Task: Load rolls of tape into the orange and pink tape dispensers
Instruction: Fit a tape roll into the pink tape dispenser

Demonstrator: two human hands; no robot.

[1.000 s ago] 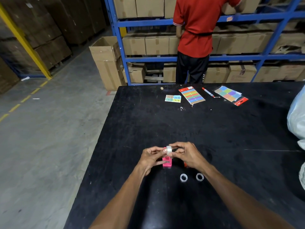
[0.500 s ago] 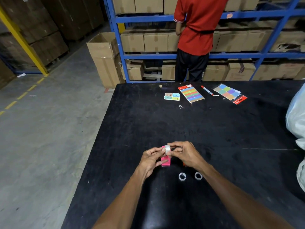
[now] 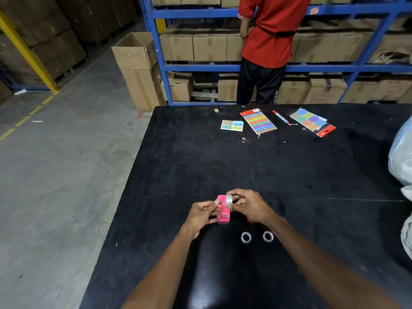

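Observation:
The pink tape dispenser (image 3: 223,210) stands on the black table (image 3: 289,175) near the front. My right hand (image 3: 247,205) pinches a clear roll of tape (image 3: 229,200) just above the dispenser's top. My left hand (image 3: 201,214) is closed at the dispenser's left side, its fingertips on the roll's loose end. Only a sliver of the orange dispenser (image 3: 249,220) shows under my right wrist. Two more small tape rolls (image 3: 246,237) (image 3: 268,236) lie flat on the table just in front of my hands.
Sticker sheets (image 3: 258,121) (image 3: 312,121), a small coloured card (image 3: 232,125) and a red marker (image 3: 280,117) lie at the table's far edge. A white bag (image 3: 401,157) sits at the right edge. A person in a red shirt (image 3: 269,36) stands at the blue shelving beyond the table.
The tape roll has shifted slightly right in my right hand, and more of the pink dispenser's top shows. The view has tilted down a little.

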